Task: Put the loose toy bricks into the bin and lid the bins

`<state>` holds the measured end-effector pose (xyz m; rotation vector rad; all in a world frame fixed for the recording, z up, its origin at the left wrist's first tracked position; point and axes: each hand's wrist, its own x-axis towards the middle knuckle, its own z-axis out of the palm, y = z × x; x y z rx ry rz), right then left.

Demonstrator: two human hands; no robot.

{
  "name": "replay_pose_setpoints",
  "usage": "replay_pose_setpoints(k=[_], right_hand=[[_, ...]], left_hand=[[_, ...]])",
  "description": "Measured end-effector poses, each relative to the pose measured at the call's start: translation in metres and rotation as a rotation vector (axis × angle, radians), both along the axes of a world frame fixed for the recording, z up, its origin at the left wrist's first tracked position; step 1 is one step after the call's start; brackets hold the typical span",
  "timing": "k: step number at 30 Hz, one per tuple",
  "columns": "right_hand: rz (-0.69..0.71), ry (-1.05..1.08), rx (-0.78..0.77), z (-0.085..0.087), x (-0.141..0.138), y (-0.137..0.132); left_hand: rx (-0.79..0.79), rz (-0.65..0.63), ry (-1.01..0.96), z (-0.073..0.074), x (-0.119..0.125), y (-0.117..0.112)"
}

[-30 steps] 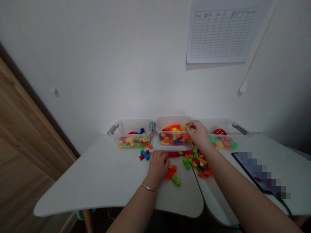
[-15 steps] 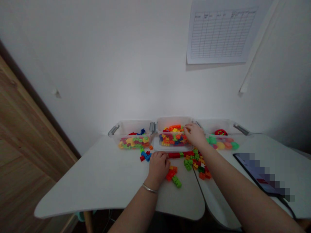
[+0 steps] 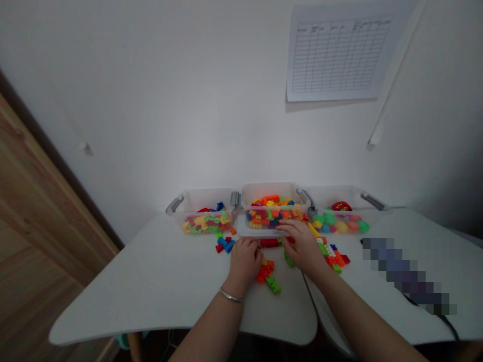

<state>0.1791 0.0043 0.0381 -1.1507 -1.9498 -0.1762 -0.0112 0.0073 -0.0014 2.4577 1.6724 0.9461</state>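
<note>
My left hand [image 3: 245, 259], with a bracelet at the wrist, rests on the table with its fingers curled down; whatever is under them is hidden. Beside its fingertips begins a red row of blocks [image 3: 269, 243] with a green piece in it. My right hand [image 3: 301, 246] reaches over the other end of that row, thumb and fingers apart, nothing visibly held. Part of a green block [image 3: 289, 259] shows below its thumb. Orange-red blocks [image 3: 265, 271] and a green block piece [image 3: 273, 284] lie closer to me. Blue blocks [image 3: 225, 245] lie left of my left hand.
Along the wall stand a middle clear bin of blocks [image 3: 274, 187], a left clear bin [image 3: 207, 193] of mixed pieces and a right clear bin [image 3: 332, 191] with round coloured pieces. Loose blocks [image 3: 335, 259] lie right of my right hand. A partly blurred dark device [image 3: 400, 274] lies farther right.
My right hand has come out of the middle bin and down toward me, over the loose blocks by the red row. My left hand has stayed in place.
</note>
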Motion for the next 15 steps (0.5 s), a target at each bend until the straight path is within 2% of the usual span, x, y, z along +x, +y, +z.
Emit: replay_pose_setpoints(k=[4, 7, 10, 15], right_hand=[[-0.066, -0.098, -0.153, -0.03, -0.004, -0.017], [-0.123, -0.142, -0.249, -0.045, -0.001, -0.02], [-0.132, -0.177, -0.309, -0.051, 0.002, -0.019], [-0.13, -0.233, -0.326, -0.05, 0.0, -0.02]], left_hand=[[-0.007, 0.002, 0.011, 0.0, 0.0, 0.0], [-0.013, -0.002, 0.001, 0.0, 0.0, 0.0], [-0.024, -0.005, -0.007, 0.0, 0.0, -0.001], [-0.033, -0.009, -0.007, 0.0, 0.0, -0.001]])
